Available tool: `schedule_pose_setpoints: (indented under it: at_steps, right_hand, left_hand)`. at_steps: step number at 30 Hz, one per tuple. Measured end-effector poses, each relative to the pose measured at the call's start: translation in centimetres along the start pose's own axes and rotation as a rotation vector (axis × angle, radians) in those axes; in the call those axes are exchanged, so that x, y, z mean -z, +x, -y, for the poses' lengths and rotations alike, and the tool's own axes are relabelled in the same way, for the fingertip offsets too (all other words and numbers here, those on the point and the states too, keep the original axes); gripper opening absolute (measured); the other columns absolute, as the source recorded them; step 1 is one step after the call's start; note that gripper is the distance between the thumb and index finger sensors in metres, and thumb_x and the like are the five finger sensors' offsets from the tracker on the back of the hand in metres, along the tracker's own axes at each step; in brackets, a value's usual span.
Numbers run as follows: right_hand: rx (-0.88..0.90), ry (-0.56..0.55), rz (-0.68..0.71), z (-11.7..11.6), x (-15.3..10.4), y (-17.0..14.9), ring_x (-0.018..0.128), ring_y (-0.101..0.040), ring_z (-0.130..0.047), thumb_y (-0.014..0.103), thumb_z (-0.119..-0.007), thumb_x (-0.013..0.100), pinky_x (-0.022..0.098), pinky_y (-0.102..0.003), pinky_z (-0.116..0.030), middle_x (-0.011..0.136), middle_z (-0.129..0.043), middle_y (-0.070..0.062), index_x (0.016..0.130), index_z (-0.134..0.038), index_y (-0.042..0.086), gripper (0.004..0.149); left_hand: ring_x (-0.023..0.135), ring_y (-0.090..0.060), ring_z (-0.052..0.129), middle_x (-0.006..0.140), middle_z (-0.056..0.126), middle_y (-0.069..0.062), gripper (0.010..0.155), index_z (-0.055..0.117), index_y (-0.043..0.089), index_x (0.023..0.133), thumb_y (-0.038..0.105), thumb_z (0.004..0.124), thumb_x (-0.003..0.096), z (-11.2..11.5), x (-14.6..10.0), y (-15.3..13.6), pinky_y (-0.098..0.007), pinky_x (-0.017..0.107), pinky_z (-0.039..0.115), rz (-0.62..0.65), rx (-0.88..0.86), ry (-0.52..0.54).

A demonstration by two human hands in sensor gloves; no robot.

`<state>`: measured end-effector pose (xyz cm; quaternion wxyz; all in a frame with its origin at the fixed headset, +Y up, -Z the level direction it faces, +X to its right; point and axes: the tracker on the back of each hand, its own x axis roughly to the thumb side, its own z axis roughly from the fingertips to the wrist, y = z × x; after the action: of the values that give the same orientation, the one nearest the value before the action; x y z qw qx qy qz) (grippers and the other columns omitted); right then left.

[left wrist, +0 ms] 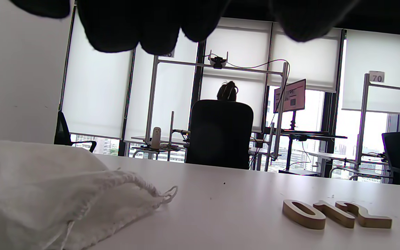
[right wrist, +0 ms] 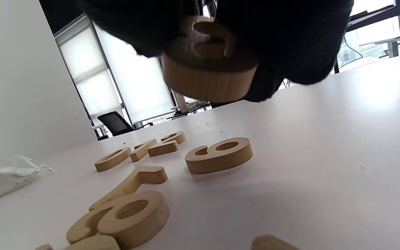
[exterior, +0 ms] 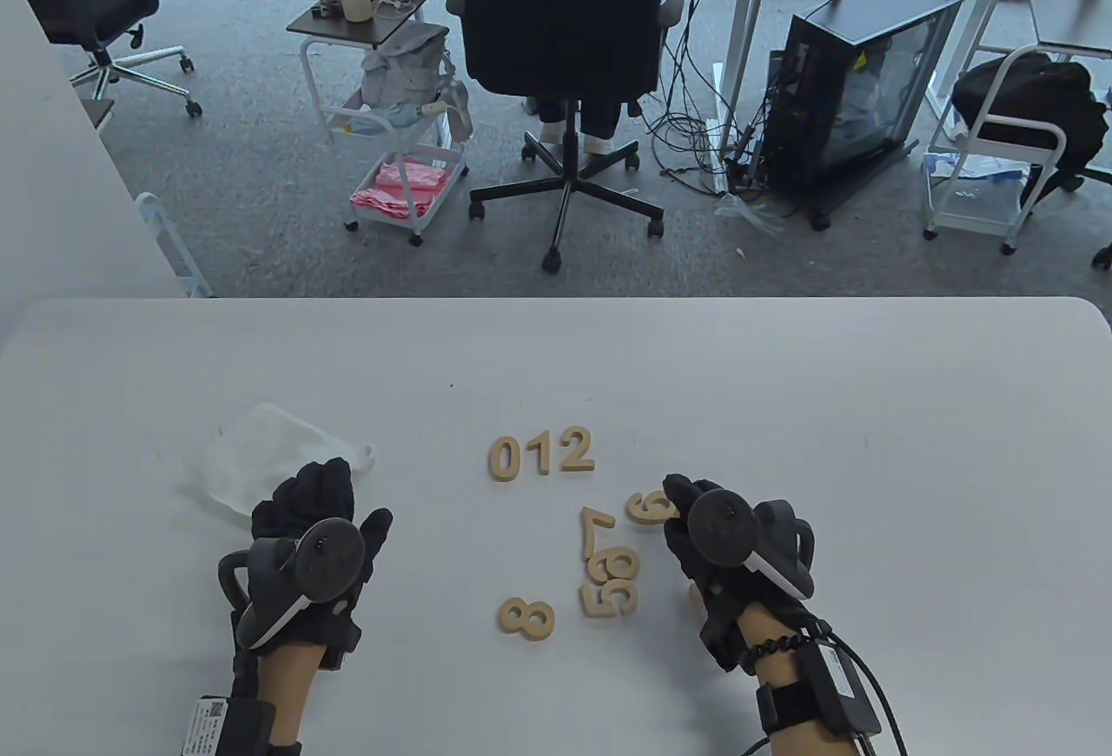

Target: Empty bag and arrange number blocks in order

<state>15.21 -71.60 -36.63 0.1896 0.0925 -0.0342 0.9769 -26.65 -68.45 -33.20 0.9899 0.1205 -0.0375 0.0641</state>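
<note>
Wooden number blocks 0, 1 and 2 (exterior: pixel 540 452) lie in a row at the table's middle; they also show in the left wrist view (left wrist: pixel 335 213). Below them lie a 7 (exterior: pixel 598 530), a 6-or-9 block (exterior: pixel 647 508), a 5 and a 6 pressed together (exterior: pixel 610 586) and an 8 (exterior: pixel 526 619). The white cloth bag (exterior: pixel 261 452) lies flat at the left. My left hand (exterior: pixel 321 478) hovers at the bag's near edge, fingers (left wrist: pixel 116 24) loose and holding nothing. My right hand (exterior: pixel 682 500) grips a wooden number block (right wrist: pixel 208 69) above the table; its digit is unclear.
The table's far edge (exterior: pixel 556 300) borders an office floor with a black chair (exterior: pixel 560 26) and carts. In the right wrist view the 6-or-9 block (right wrist: pixel 219 154) lies just under the held block, and another block (right wrist: pixel 273 243) peeks in at the bottom edge.
</note>
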Motion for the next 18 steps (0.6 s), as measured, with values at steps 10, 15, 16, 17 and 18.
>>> schedule_pose_setpoints:
  at_steps: [10,15,16,17,18]
  right_hand:
    - [0.286,-0.035,-0.033,1.4,-0.2,-1.4,0.065,-0.026,-0.101,0.038,-0.072,0.054,0.051,-0.040,-0.095,0.099,-0.069,-0.023,0.095,-0.069,0.014,0.047]
    - [0.440,-0.104,-0.044,1.5,-0.4,-2.0,0.060,-0.023,-0.106,0.039,-0.072,0.054,0.045,-0.037,-0.099,0.090,-0.081,-0.013,0.095,-0.068,0.015,0.047]
    - [0.477,-0.109,-0.050,1.5,-0.4,-2.1,0.058,-0.022,-0.107,0.039,-0.071,0.055,0.044,-0.037,-0.099,0.088,-0.082,-0.012,0.098,-0.066,0.016,0.049]
    - [0.509,-0.100,-0.054,1.6,-0.4,-2.2,0.057,-0.022,-0.106,0.038,-0.070,0.056,0.043,-0.037,-0.099,0.088,-0.082,-0.012,0.102,-0.064,0.016,0.052]
    - [0.554,-0.083,-0.058,1.6,-0.4,-2.2,0.058,-0.023,-0.106,0.037,-0.069,0.056,0.043,-0.038,-0.099,0.088,-0.081,-0.013,0.103,-0.065,0.016,0.052]
  left_hand:
    - [0.094,-0.062,0.069,0.108,0.058,-0.034,0.078,0.053,0.001,0.110,0.053,0.066,0.0539,0.0,0.0,0.0,-0.079,0.064,0.053,0.001,-0.002,0.004]
    - [0.094,-0.062,0.069,0.108,0.058,-0.034,0.078,0.053,0.001,0.110,0.053,0.066,0.0538,-0.1,0.0,0.0,-0.079,0.064,0.053,0.002,-0.004,0.007]
    - [0.094,-0.062,0.069,0.108,0.058,-0.034,0.078,0.053,0.001,0.110,0.053,0.066,0.0539,-0.1,0.0,0.0,-0.079,0.064,0.053,0.002,-0.006,0.009]
    - [0.094,-0.062,0.069,0.108,0.058,-0.034,0.078,0.053,0.001,0.110,0.053,0.066,0.0538,-0.1,0.0,0.0,-0.079,0.064,0.053,0.002,-0.006,0.011]
    - [0.094,-0.062,0.069,0.108,0.058,-0.034,0.078,0.053,0.001,0.110,0.053,0.066,0.0538,-0.1,0.0,-0.1,-0.079,0.064,0.053,0.002,-0.006,0.013]
